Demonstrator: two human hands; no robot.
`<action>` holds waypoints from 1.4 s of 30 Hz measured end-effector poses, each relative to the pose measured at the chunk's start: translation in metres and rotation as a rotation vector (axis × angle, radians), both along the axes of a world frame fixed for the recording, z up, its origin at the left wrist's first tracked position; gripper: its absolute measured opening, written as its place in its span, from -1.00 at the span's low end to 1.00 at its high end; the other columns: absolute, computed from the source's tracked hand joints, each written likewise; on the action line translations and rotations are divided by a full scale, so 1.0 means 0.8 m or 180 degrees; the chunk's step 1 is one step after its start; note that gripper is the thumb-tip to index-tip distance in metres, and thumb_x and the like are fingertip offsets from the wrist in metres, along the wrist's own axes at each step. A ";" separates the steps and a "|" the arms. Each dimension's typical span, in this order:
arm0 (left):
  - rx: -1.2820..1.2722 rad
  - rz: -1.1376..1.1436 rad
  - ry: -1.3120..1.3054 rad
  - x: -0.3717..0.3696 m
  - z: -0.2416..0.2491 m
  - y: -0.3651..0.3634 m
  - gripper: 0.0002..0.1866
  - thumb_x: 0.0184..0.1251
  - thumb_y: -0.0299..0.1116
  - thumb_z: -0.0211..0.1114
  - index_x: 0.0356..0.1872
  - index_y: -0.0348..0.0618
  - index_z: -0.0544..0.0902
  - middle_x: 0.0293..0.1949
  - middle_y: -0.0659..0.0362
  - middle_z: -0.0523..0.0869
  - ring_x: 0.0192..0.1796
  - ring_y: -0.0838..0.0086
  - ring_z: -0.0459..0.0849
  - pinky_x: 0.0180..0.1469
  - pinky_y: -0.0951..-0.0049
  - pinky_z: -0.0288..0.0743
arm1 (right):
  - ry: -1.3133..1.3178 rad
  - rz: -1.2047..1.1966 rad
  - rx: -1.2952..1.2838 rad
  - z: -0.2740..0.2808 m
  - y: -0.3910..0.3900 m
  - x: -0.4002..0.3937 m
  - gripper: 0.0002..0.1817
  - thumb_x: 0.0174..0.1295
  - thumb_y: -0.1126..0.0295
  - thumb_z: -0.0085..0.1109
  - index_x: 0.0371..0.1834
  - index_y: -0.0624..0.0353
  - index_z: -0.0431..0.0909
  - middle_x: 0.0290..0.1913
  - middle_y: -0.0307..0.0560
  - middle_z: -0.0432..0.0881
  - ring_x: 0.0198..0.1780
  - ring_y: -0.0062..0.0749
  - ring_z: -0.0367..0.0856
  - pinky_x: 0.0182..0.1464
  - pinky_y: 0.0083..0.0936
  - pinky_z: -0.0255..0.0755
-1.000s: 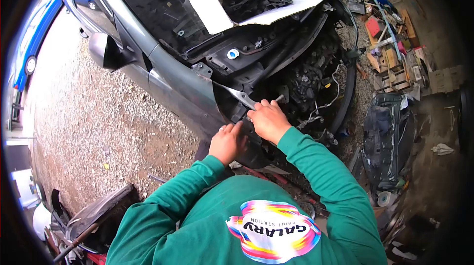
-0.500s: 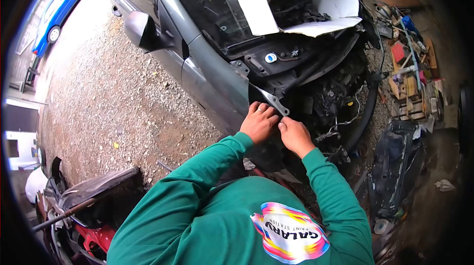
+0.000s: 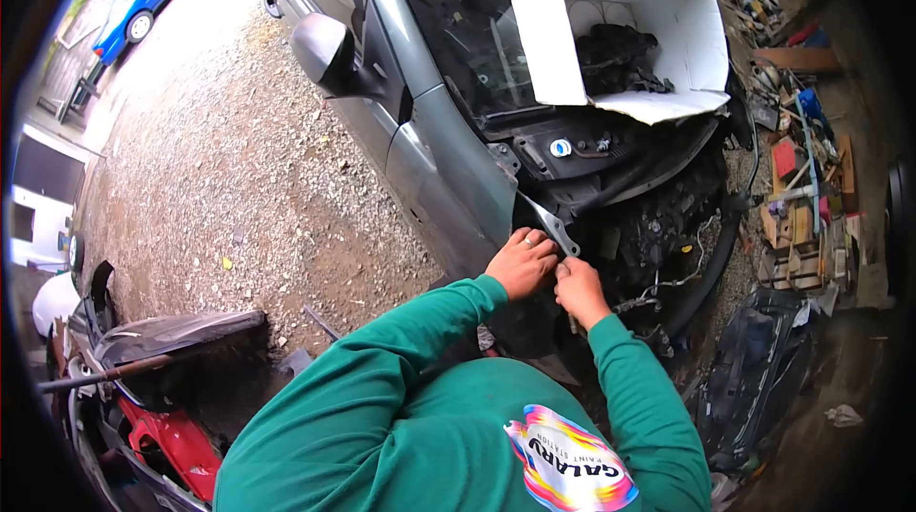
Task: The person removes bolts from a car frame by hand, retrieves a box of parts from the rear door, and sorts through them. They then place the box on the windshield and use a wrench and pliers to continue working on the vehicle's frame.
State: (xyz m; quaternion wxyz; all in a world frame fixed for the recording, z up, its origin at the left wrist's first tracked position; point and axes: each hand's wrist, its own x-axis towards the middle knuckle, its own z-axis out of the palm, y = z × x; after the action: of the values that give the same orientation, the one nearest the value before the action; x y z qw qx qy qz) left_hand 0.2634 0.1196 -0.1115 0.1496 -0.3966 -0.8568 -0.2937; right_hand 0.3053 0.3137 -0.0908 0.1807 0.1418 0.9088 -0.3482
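My left hand (image 3: pixel 523 264), with a ring on one finger, is closed at the front end of the grey car fender (image 3: pixel 448 164). What lies under its curled fingers is hidden. Right beside it my right hand (image 3: pixel 582 289) makes a fist, thumb up. A thin brownish end shows below that fist, too small to name. Just above both hands, a bare metal bracket (image 3: pixel 555 224) with holes runs along the fender's inner edge. The opened front of the car (image 3: pixel 630 240), with dark parts and loose wiring, lies to the right of the hands.
A white cardboard box (image 3: pixel 551 44) holding black parts rests against the windshield. A round white-and-blue cap (image 3: pixel 560 147) lies on the black cowl. The side mirror (image 3: pixel 322 49) juts out at left. Wood scraps (image 3: pixel 792 226) and a black plastic part (image 3: pixel 749 359) lie right; a red car part (image 3: pixel 176 445) lies lower left.
The view has shifted, so the car and box appear lower and further right. Both hands stay by the bracket; the right fist has turned slightly and the thin end below it now shows.
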 end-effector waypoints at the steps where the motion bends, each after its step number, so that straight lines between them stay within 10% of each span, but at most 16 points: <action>1: 0.0136 -0.0031 -0.0009 -0.001 -0.002 -0.001 -0.67 0.23 -0.14 0.56 -0.02 0.01 0.82 0.10 0.30 0.76 0.29 0.28 0.64 0.46 0.10 0.44 | -0.0039 0.0024 0.0239 0.024 -0.012 0.001 -0.69 0.62 0.20 0.16 -0.07 0.26 0.69 -0.01 0.40 0.81 0.15 0.52 0.72 0.16 0.26 0.58; 20: 0.0351 0.0078 0.0195 0.006 -0.018 -0.011 -0.81 0.29 -0.20 0.43 -0.20 -0.03 0.81 -0.05 0.25 0.69 0.19 0.28 0.62 0.32 0.21 0.50 | 0.1470 0.1770 0.1429 0.046 -0.019 0.008 -0.85 0.56 0.35 0.22 -0.08 0.22 0.64 -0.12 0.33 0.80 -0.01 0.44 0.75 0.03 0.29 0.60; 23: 0.0314 0.0094 0.0270 0.005 -0.025 -0.008 -0.82 0.27 -0.17 0.41 -0.23 0.00 0.79 -0.11 0.27 0.66 0.14 0.30 0.60 0.19 0.25 0.50 | 0.0641 0.1121 0.1354 0.055 -0.035 0.005 -0.83 0.57 0.36 0.21 0.00 0.25 0.66 -0.12 0.41 0.82 0.00 0.48 0.77 0.09 0.30 0.61; 28: 0.0320 0.0114 0.0333 0.005 -0.033 -0.007 -0.81 0.28 -0.16 0.36 -0.22 0.03 0.80 -0.09 0.30 0.67 0.16 0.33 0.58 0.13 0.29 0.49 | -0.0354 -0.0270 -0.0316 0.039 -0.044 -0.001 -0.72 0.77 0.43 -0.09 -0.04 0.37 0.59 -0.39 -0.02 0.71 -0.51 -0.41 0.71 -0.55 -0.46 0.57; 42: 0.0610 -0.0105 0.0230 0.008 -0.040 -0.024 -0.77 0.24 -0.17 0.39 -0.28 -0.04 0.88 -0.03 0.19 0.75 0.24 0.26 0.61 0.29 0.20 0.49 | 0.0147 -0.0709 -0.0967 0.119 -0.024 0.009 -0.79 0.73 0.57 0.00 0.29 0.37 0.52 -0.09 0.03 0.71 -0.06 -0.26 0.87 -0.08 -0.33 0.90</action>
State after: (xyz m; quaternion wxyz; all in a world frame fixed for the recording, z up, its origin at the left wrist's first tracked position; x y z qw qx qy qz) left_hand 0.2701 0.1001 -0.1436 0.2128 -0.4048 -0.8122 -0.3623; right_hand 0.3123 0.2945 0.0045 0.1395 0.2046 0.8284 -0.5024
